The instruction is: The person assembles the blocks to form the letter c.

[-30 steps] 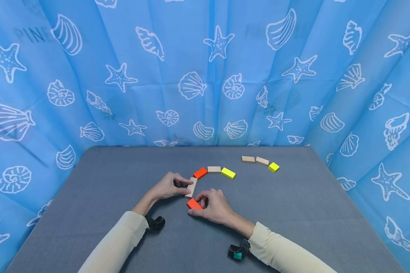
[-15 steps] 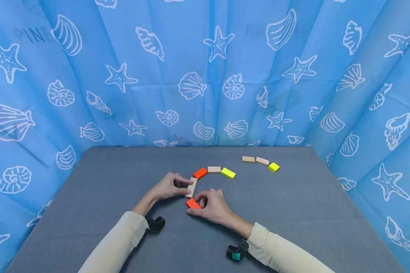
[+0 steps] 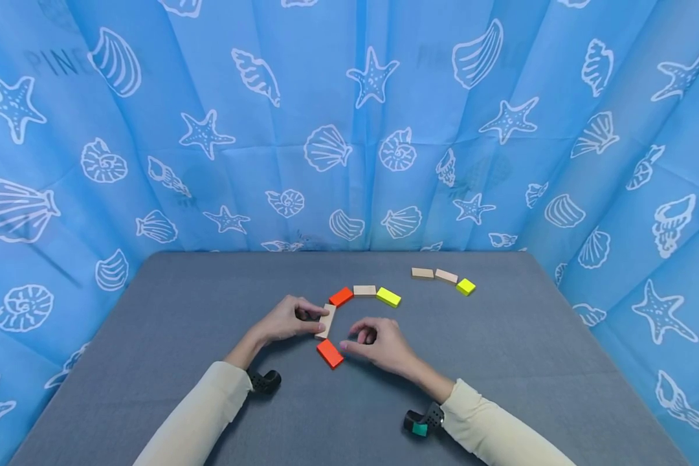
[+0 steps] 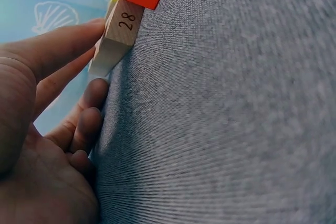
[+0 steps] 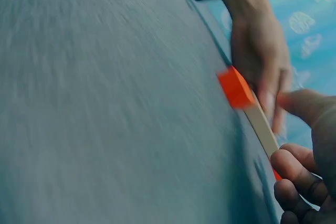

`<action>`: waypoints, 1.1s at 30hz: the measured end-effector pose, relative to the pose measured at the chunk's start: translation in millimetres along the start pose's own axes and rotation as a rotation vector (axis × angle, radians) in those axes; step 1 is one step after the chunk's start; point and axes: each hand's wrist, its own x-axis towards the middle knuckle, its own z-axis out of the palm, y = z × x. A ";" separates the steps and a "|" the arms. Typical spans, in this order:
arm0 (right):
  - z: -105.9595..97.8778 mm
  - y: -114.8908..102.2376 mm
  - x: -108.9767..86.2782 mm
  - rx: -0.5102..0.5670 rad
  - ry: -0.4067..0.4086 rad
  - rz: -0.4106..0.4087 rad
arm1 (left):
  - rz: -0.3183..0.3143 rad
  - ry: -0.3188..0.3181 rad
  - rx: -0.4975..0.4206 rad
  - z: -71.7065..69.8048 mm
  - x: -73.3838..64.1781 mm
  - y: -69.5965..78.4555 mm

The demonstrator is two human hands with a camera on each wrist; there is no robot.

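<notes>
My left hand point(image 3: 288, 318) holds a plain wooden block point(image 3: 326, 321) at the left bend of a curved row, thumb near its front end and index finger near its back end. The left wrist view shows "28" stamped on the wooden block point(image 4: 125, 22). An orange-red block point(image 3: 329, 354) lies flat and slanted at the wooden block's front end. Just right of it hovers my right hand point(image 3: 381, 344), thumb and fingers parted with nothing between them. In the right wrist view the orange-red block point(image 5: 236, 88) sits beyond my right fingertips, blurred.
Behind my hands the row continues with a second orange-red block point(image 3: 341, 297), a wooden block point(image 3: 364, 291) and a yellow block point(image 3: 389, 297). Farther right lie two wooden blocks point(image 3: 422, 274) and a yellow block point(image 3: 466, 287). A blue shell-print curtain point(image 3: 349, 194) surrounds the grey table point(image 3: 501, 362).
My right hand has let go of the front orange-red block and drawn off to the right. That block shifted slightly left beforehand. My left hand stays on the wooden block.
</notes>
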 end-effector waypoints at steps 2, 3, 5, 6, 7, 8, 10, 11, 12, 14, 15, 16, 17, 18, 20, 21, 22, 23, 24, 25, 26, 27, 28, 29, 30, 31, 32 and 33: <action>-9.4 4.5 -1.4 -0.020 0.032 0.008 | -0.005 -0.005 -0.014 -0.3 -0.9 -0.4; -13.9 7.3 -2.1 -0.039 0.054 0.015 | -0.006 -0.005 -0.022 -0.4 -1.3 -0.8; -23.3 12.4 -3.5 -0.079 0.099 0.027 | -0.002 0.002 -0.039 -0.6 -2.0 -1.7; -27.6 15.1 -4.1 -0.097 0.118 0.033 | 0.002 0.008 -0.045 -0.7 -2.5 -2.2; -31.9 17.5 -5.0 -0.110 0.137 0.034 | 0.011 0.014 -0.050 -0.9 -3.0 -2.8; -35.9 20.2 -5.8 -0.123 0.152 0.041 | 0.016 0.022 -0.052 -1.0 -3.8 -3.7; -44.1 25.3 -7.5 -0.137 0.172 0.048 | 0.030 0.038 -0.055 -1.0 -6.5 -4.7; -48.0 27.7 -8.2 -0.142 0.178 0.052 | 0.037 0.043 -0.055 -0.8 -8.5 -5.0; -52.0 29.9 -8.8 -0.151 0.185 0.052 | 0.045 0.045 -0.056 -0.5 -10.7 -5.1; -60.3 34.4 -9.5 -0.173 0.201 0.056 | 0.061 0.040 -0.057 1.1 -15.9 -4.3; -64.6 36.3 -9.6 -0.185 0.210 0.053 | 0.077 0.032 -0.055 2.1 -18.7 -3.6; -68.8 37.8 -9.2 -0.199 0.222 0.052 | 0.092 0.022 -0.049 3.2 -21.5 -2.5; -73.1 39.3 -8.4 -0.214 0.235 0.052 | 0.111 0.009 -0.040 4.6 -24.1 -1.1; -77.7 40.8 -7.3 -0.226 0.248 0.054 | 0.129 -0.003 -0.033 6.1 -26.7 0.1; -87.2 43.6 -4.4 -0.249 0.277 0.051 | 0.154 -0.031 -0.026 9.0 -32.0 3.1; -91.9 45.5 -2.4 -0.256 0.290 0.053 | 0.163 -0.046 -0.033 10.6 -34.2 4.2; -96.7 47.4 -0.2 -0.266 0.305 0.058 | 0.163 -0.061 -0.039 12.1 -36.4 5.5; -101.5 49.2 2.1 -0.278 0.320 0.061 | 0.162 -0.076 -0.050 13.8 -38.2 6.2; -106.1 51.2 4.6 -0.293 0.333 0.064 | 0.158 -0.091 -0.065 15.5 -39.9 6.8; -110.3 53.4 7.1 -0.311 0.346 0.067 | 0.149 -0.104 -0.078 17.3 -41.2 7.3; -114.2 55.7 9.6 -0.327 0.357 0.076 | 0.141 -0.114 -0.091 19.0 -42.1 7.9; -117.8 58.3 12.3 -0.344 0.367 0.081 | 0.133 -0.124 -0.098 20.8 -42.8 8.4; -121.2 60.3 14.8 -0.368 0.374 0.084 | 0.126 -0.130 -0.098 22.5 -43.3 8.9; -123.9 62.3 17.3 -0.393 0.377 0.085 | 0.121 -0.131 -0.095 24.2 -43.9 9.7; -126.6 64.8 19.9 -0.419 0.378 0.082 | 0.114 -0.130 -0.087 25.8 -44.3 10.7; -129.1 67.4 22.7 -0.445 0.374 0.084 | 0.111 -0.127 -0.076 27.3 -44.7 11.3; -131.4 69.8 25.6 -0.470 0.367 0.084 | 0.112 -0.124 -0.062 28.7 -45.1 12.1; -133.5 71.7 28.5 -0.498 0.356 0.084 | 0.114 -0.121 -0.047 30.0 -45.5 12.7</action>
